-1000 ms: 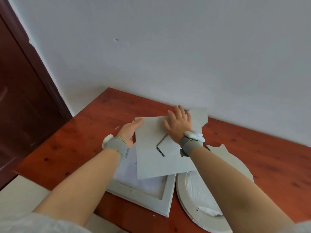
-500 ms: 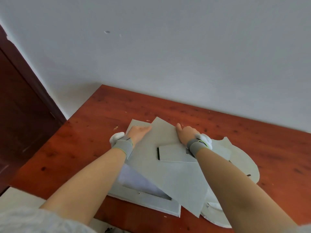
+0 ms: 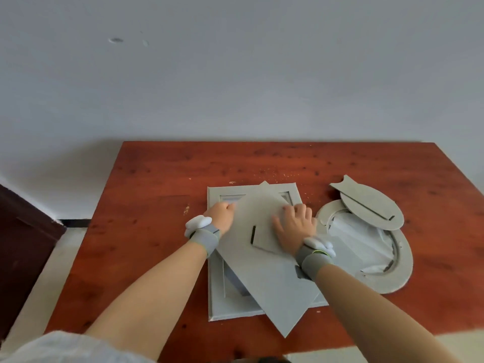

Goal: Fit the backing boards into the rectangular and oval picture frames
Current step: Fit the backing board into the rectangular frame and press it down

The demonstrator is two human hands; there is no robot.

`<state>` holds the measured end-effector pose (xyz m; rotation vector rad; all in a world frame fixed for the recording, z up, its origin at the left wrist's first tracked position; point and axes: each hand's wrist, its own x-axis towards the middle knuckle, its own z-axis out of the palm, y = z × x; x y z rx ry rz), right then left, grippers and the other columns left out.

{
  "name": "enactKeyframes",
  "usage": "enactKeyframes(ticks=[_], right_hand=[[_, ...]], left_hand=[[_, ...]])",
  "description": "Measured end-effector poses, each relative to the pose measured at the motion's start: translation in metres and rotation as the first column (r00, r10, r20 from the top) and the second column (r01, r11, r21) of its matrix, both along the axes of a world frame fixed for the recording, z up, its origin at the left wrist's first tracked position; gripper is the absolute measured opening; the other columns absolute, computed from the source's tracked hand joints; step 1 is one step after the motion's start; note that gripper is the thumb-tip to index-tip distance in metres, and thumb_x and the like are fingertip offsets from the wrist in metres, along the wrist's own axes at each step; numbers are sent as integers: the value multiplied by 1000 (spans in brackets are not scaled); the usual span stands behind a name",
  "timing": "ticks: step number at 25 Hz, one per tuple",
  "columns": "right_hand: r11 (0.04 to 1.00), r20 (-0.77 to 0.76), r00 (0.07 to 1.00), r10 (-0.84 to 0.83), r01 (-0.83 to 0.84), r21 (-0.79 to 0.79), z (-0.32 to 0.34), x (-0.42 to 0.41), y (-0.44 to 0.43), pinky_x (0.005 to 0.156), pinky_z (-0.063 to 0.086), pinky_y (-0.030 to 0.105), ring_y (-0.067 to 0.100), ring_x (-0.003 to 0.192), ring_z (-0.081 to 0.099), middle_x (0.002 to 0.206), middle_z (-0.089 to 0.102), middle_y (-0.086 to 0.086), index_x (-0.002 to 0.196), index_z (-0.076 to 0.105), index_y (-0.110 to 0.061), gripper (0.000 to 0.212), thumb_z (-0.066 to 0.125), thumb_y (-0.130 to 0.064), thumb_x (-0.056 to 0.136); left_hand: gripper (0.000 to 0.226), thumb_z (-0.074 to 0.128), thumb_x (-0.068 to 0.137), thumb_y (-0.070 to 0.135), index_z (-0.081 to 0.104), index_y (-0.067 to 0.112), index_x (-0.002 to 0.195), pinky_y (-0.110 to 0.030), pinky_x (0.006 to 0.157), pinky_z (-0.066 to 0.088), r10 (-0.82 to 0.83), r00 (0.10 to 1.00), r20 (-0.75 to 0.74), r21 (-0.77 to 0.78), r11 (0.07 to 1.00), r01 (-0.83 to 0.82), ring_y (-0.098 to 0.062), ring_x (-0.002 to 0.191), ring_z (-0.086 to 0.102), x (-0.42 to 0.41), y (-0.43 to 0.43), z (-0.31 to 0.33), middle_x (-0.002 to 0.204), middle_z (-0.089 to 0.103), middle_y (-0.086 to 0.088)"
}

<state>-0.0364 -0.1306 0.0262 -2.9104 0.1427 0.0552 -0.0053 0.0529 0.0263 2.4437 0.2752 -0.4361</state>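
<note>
1. Rectangular backing board (image 3: 264, 279) lies skewed on top of the rectangular frame (image 3: 217, 299), corners sticking out past the frame's near and far edges, not seated.
2. Rectangular frame sits flat, back side up, on the red-brown wooden surface (image 3: 146, 195).
3. Left hand (image 3: 220, 214) rests at the board's far-left edge, over the frame's far-left corner; fingers curled on the edge, can't tell if they pinch it.
4. Right hand (image 3: 294, 226) lies palm down on the board, fingers spread wide and flat, over the board's stand flap (image 3: 264, 238).
5. Grey wrist bands with white pieces on both wrists.
6. Oval frame (image 3: 400, 271) lies just right of the rectangular frame, back up, crumpled white plastic in its opening.
7. Oval backing board (image 3: 372, 205) rests partly over the oval frame's far end, tilted off-line, not fitted.
8. Pale crumbs scattered on the surface beyond the rectangular frame.
</note>
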Motion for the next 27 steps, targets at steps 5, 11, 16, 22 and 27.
enactKeyframes(ticks=[5,11,16,22,27], right_hand=[[975,249,947,202,-172,-140,-34,-59,21,66,53,34,25,87,41,90,66,10,100,66,-8,65,43,-61,71],[986,257,952,165,-157,-52,-31,-58,18,53,50,28,20,74,36,74,59,8,101,62,-8,64,45,-62,68],[982,121,991,56,-77,172,-29,-48,12,61,55,37,35,72,59,75,57,16,104,68,-3,77,50,-62,58],[990,12,1000,-26,24,140,-35,-35,18,76,49,40,38,84,59,85,59,19,122,62,-12,91,39,-68,54],[990,-40,998,-57,61,128,-37,-21,23,82,44,38,36,95,55,94,58,19,126,58,-14,99,31,-71,51]], left_hand=[[40,28,101,23,56,1,82,-33,69,31,-195,980,25,75,978,193,-41,99,58,7,-7,13,105,61,-31],[44,33,99,29,38,13,59,-30,64,28,-306,951,35,136,945,299,-28,75,46,17,-15,20,66,45,-8],[36,33,98,28,54,15,124,-38,98,33,-20,975,219,18,1000,17,-30,121,46,4,-1,17,124,59,-9],[49,29,97,4,23,6,146,-34,121,9,37,975,219,38,998,-47,-22,148,11,-27,47,-51,159,17,-8],[50,26,100,9,11,6,148,-32,121,6,-125,955,270,20,992,124,-20,148,3,-15,41,-58,160,7,-7]])
